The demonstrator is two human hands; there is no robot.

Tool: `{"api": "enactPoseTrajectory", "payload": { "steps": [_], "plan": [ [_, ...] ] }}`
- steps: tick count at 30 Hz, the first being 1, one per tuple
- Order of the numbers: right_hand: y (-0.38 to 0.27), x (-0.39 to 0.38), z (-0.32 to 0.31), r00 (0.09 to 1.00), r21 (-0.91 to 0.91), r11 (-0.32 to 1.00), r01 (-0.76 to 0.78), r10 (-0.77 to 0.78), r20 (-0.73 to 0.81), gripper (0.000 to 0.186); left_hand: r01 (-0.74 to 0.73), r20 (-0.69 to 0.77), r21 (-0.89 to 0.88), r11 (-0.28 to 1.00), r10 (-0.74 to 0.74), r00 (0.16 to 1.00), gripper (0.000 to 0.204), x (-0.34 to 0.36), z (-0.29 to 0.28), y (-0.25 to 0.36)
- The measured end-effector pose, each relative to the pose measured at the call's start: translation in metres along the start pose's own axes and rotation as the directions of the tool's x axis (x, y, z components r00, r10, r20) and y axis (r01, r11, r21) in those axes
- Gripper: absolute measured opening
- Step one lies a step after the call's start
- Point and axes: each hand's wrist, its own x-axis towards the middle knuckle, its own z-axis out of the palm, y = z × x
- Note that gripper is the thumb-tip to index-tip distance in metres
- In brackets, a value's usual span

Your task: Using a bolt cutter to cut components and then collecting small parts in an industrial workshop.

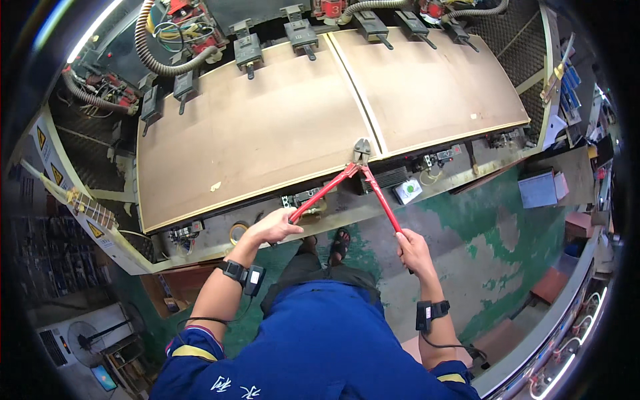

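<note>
My left hand (273, 227) and my right hand (415, 251) each grip one red handle of a pair of bolt cutters (361, 155). The handles are spread wide apart, forming a V. Its grey metal head points away from me and lies over the near edge of the brown board, close to the pale strip (353, 87) that splits the board surface (260, 120) in two. What the jaws hold, if anything, is too small to tell. Both my wrists carry black straps with small boxes.
Several black clamps (301, 35) line the board's far edge, with ribbed hoses (150, 50) behind. A small white-and-green box (408, 191) rests on the near ledge. A floor fan (87, 340) stands lower left. Cardboard boxes (543, 189) are at right. Green worn floor (480, 240) lies below.
</note>
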Motion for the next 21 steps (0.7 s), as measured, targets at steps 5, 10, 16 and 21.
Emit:
{"api": "enactPoseTrajectory", "payload": {
  "steps": [5,10,16,21],
  "plan": [
    [-0.016,0.013,-0.004,0.997,0.045,0.998,-0.041,0.038,0.065,0.023,-0.127,-0.022,0.009,0.992,0.127,0.992,0.026,0.016,-0.009,-0.002],
    [-0.023,0.007,0.022,0.963,0.375,0.901,-0.218,0.136,0.233,0.019,0.123,0.023,-0.486,0.865,-0.128,0.992,0.027,0.007,0.048,0.056],
    [-0.003,0.003,0.057,0.991,0.520,0.844,-0.128,0.095,0.090,0.020,0.011,-0.135,-0.643,0.766,-0.128,0.983,0.028,0.012,0.099,0.031],
    [0.007,0.004,0.065,0.999,0.433,0.901,-0.033,0.023,0.029,0.019,-0.074,-0.266,-0.472,0.879,-0.062,0.962,0.029,0.018,0.107,0.021]
  ]
}}
